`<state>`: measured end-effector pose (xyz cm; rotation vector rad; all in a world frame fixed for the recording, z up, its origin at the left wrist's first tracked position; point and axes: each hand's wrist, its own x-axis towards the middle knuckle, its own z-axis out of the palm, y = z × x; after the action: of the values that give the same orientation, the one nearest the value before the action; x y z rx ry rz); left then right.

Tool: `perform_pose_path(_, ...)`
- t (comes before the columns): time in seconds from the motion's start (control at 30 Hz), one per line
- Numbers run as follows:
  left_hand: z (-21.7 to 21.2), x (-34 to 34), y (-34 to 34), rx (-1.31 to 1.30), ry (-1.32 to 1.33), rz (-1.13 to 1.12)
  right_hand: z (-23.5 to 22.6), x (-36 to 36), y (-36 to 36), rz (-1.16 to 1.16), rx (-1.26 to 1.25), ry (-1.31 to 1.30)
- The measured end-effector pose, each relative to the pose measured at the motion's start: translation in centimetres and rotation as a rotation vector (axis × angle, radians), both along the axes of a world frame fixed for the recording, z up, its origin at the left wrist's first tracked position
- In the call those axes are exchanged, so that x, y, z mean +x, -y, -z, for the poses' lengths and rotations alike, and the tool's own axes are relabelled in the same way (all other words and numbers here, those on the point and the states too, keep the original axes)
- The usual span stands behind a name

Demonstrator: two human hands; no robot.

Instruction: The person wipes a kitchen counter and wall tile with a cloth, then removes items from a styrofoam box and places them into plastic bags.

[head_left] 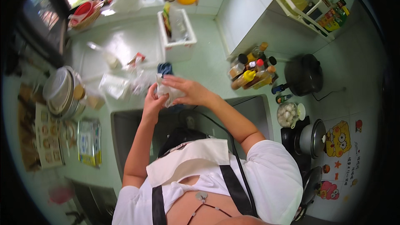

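Note:
Over the far edge of the sink, both my hands are on a white crumpled bundle; whether it is paper, cloth or plastic I cannot tell. My left hand grips its near left side with thumb and fingers. From the right, my right hand closes over it, fingers laid across the top. A dark blue bunched item lies just beyond the hands. Left of them are a clear crumpled plastic bag and a white flat packet.
A sink lies beneath my forearms. Sauce bottles and a black pot stand to the right, near a container of garlic. Stacked bowls are at left. A white bin stands beyond my hands.

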<state>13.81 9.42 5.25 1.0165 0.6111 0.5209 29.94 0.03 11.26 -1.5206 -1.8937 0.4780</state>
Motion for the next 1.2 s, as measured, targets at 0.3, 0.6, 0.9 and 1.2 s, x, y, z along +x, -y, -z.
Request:
perform_pose_path(0.3, -1.3, 12.2, -2.0, -0.024, -0.019, 0.123, 0.1, 10.8, -1.4, 0.116, 0.149, 0.141)
perform_pose_path(0.6, -4.6, 18.4, -6.5, 0.162, 0.072, 0.217, -0.4, 16.0, -2.2, 0.593, 0.236, 0.004)
perform_pose_path(0.9, -2.3, 24.3, -12.5, 1.045, 0.010, -0.111, -9.8, 28.2, -4.0, 0.811, 0.159, 1.389)
perform_pose_path(1.2, -0.1, 23.4, -12.8, 1.217, -0.002, -0.091, 0.8, 27.1, 0.2, 0.677, -0.364, 1.586)
